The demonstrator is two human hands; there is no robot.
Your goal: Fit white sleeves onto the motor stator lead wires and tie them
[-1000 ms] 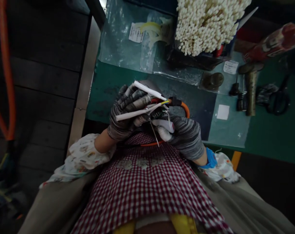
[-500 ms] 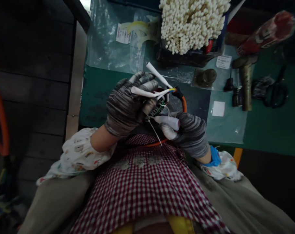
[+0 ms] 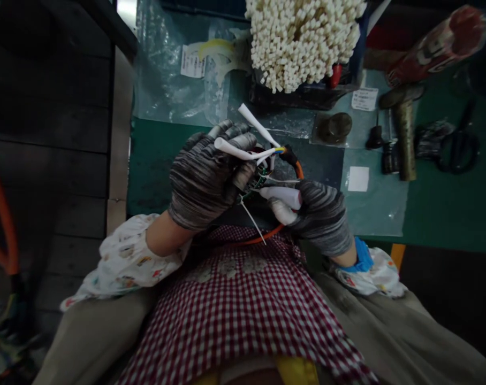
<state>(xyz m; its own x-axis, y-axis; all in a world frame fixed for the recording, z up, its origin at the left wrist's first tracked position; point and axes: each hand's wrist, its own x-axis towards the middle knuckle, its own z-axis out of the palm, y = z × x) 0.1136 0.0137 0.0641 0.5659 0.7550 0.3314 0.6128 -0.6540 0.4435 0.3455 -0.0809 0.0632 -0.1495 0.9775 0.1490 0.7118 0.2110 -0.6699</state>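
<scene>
My left hand (image 3: 205,179), in a grey-striped knit glove, is closed around a green ring-shaped part (image 3: 259,179) that its fingers partly cover. White sleeves (image 3: 235,149) on thin wires stick out above the fingers and join an orange cable (image 3: 299,170). One white cable tie (image 3: 253,222) hangs from the part, its tail pointing down. My right hand (image 3: 317,214), gloved alike, pinches a white tapered tool handle (image 3: 283,197) with a pinkish end. Its narrow end points at the green part; I cannot tell whether they touch. Another thin white strip (image 3: 285,181) runs to my right fingers.
A dense bundle of cream-coloured sticks (image 3: 303,43) fills a dark bin behind my hands. To the right lie a hammer (image 3: 404,133), black scissors (image 3: 462,147) and a red can (image 3: 439,48). Plastic bags (image 3: 166,80) cover the back left of the green table.
My right hand has shifted slightly right with the white-handled tool. The thin white strip, curved before, now stretches straight toward it. My left hand keeps its hold.
</scene>
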